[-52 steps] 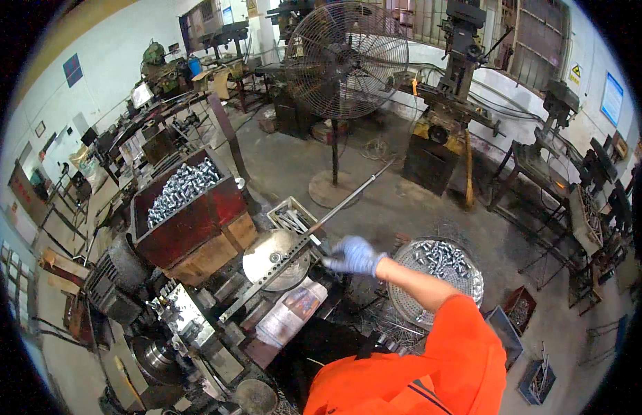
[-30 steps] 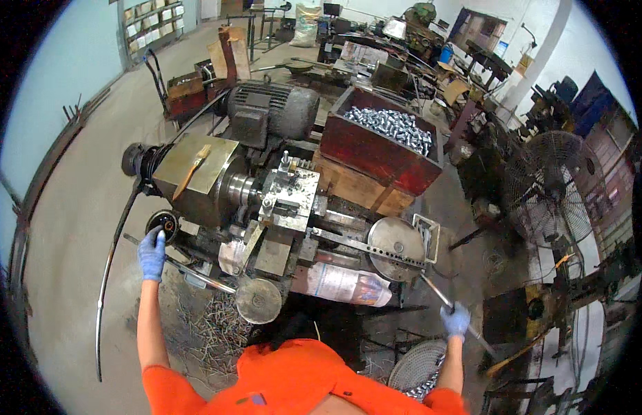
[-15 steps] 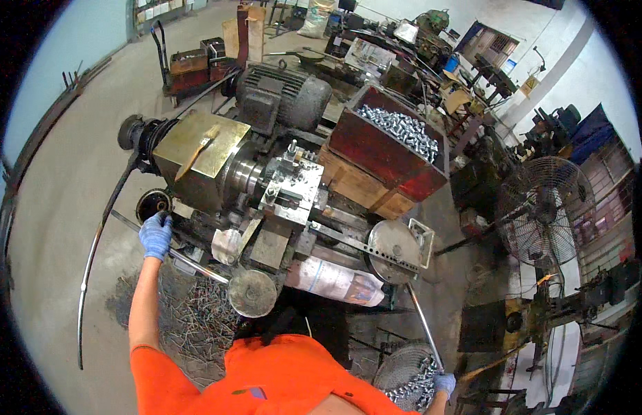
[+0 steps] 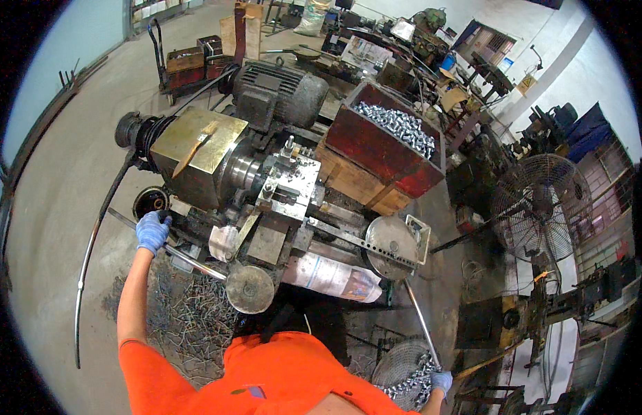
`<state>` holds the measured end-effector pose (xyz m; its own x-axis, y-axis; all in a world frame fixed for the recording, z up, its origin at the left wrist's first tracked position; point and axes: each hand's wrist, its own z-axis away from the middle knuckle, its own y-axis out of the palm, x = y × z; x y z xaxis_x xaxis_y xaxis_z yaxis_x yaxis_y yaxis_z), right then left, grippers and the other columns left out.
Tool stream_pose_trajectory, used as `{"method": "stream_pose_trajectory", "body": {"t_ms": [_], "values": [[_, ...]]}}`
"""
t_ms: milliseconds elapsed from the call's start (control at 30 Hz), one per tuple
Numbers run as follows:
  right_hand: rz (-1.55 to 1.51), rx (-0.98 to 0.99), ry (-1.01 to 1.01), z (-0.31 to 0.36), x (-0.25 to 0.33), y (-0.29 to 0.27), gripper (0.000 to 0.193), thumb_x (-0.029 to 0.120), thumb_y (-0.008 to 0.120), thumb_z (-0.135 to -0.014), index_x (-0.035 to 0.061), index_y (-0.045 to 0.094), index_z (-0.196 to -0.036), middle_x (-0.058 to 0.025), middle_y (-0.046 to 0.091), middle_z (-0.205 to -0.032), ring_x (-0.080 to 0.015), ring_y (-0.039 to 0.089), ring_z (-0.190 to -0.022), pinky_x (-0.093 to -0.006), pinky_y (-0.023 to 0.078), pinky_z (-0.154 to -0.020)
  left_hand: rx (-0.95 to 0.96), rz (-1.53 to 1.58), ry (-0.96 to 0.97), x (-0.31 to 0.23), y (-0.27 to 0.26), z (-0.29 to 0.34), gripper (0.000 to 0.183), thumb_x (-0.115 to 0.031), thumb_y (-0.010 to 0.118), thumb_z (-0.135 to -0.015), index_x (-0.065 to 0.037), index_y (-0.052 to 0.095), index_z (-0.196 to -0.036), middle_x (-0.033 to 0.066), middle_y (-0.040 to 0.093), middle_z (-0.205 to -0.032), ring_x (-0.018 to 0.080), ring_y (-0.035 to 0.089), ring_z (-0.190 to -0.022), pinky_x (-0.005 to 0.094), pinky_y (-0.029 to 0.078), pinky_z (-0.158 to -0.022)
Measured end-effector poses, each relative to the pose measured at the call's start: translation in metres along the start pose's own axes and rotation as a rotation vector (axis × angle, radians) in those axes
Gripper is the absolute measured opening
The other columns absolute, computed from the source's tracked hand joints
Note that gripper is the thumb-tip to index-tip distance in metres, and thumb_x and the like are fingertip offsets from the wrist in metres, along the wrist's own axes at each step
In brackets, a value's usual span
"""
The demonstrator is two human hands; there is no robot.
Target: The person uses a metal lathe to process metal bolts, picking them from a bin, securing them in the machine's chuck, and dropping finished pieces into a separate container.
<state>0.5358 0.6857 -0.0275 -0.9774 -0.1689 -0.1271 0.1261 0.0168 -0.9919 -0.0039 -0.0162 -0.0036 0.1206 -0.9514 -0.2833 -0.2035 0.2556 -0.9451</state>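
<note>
My left hand (image 4: 153, 232), in a blue knit glove, is closed beside a small round dark-rimmed pan (image 4: 151, 202) at the machine's left end. A curved metal bar (image 4: 196, 263) passes by its fingers; what they hold is hard to make out. At the lower right my gloved right hand (image 4: 441, 380) is closed at the end of a long steel lever (image 4: 422, 321), which slants down from a round metal disc (image 4: 392, 245). Ahead is the greasy machine with a chuck (image 4: 245, 171) and a bright tool block (image 4: 293, 183). Below my right hand's lever sits a mesh basket (image 4: 385, 366) with shiny metal parts.
A dark red bin (image 4: 376, 149) full of small metal parts rests on a wooden crate (image 4: 355, 181). A brush (image 4: 195, 149) lies on the brass-coloured cover. Metal shavings (image 4: 196, 318) litter the floor. A large fan (image 4: 542, 200) stands at right.
The whole view has shifted slightly, with the machine a little farther left and up. Both hands keep about the same places on the machine.
</note>
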Motion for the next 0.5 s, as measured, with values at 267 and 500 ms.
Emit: {"method": "stream_pose_trajectory", "body": {"t_ms": [267, 500], "values": [[-0.023, 0.057, 0.031, 0.006, 0.005, -0.007, 0.040, 0.031, 0.070, -0.063, -0.0018, 0.065, -0.085, -0.0258, 0.062, -0.092, -0.0358, 0.060, -0.093, -0.0408, 0.048, -0.080, 0.039, -0.050, 0.081, 0.006, -0.002, -0.001, 0.024, -0.033, 0.060, -0.077, -0.012, 0.068, -0.087, 0.0153, 0.064, -0.081, 0.0327, 0.061, -0.078, 0.0427, 0.048, -0.070], [0.004, 0.030, 0.020, 0.000, -0.009, 0.012, 0.035, 0.030, 0.067, -0.065, -0.0024, 0.065, -0.078, -0.0250, 0.063, -0.084, -0.0373, 0.061, -0.087, -0.0418, 0.048, -0.077, 0.066, -0.027, 0.027, -0.002, -0.003, -0.005, 0.025, -0.034, 0.061, -0.076, -0.012, 0.068, -0.086, 0.0151, 0.064, -0.083, 0.0324, 0.061, -0.080, 0.0418, 0.048, -0.072]]}}
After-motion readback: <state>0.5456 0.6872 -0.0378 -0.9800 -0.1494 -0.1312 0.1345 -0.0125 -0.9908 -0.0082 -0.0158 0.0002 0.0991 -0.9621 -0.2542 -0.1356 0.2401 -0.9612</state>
